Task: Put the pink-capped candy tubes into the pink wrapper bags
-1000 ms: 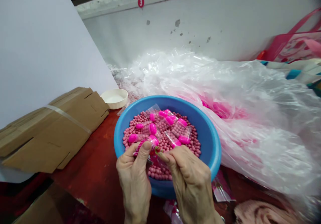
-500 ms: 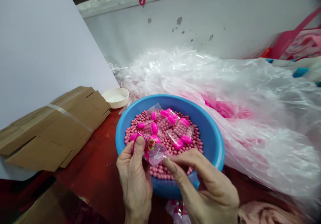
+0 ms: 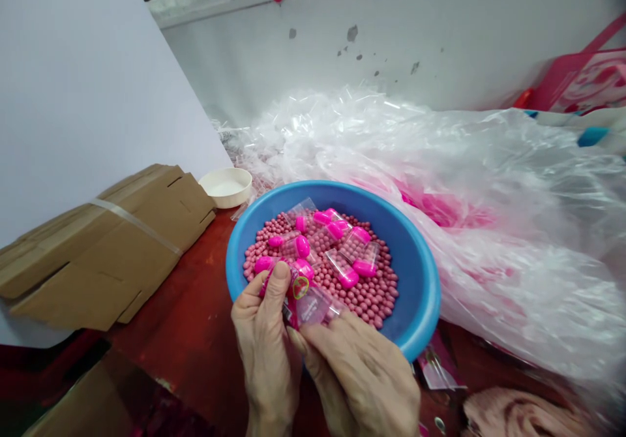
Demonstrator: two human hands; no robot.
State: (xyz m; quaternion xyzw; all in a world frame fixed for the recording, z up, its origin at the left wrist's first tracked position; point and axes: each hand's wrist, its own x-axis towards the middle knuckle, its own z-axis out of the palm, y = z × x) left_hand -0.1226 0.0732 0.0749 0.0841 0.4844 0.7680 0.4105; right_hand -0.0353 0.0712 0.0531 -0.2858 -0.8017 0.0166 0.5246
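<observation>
A blue basin (image 3: 415, 274) holds many small pink beads (image 3: 372, 303) and several clear tubes with bright pink caps (image 3: 346, 276). Over its near edge, my left hand (image 3: 268, 332) pinches a small clear packet with pink print and a round yellow-ringed mark (image 3: 312, 303). My right hand (image 3: 359, 372) is closed at the packet's lower right edge, its thumb and fingers against the film. The fingertips of my right hand are partly hidden.
Flattened cardboard (image 3: 112, 248) bound with a strap lies left, near a white round dish (image 3: 227, 188). Crumpled clear plastic bags (image 3: 513, 248) heap at the right. A pink cloth (image 3: 513, 414) lies near right, with a small packet (image 3: 437, 362) beside the basin.
My right hand has moved left and closer to my left hand, along the packet's lower edge. A packet on the table right of the basin is now uncovered.
</observation>
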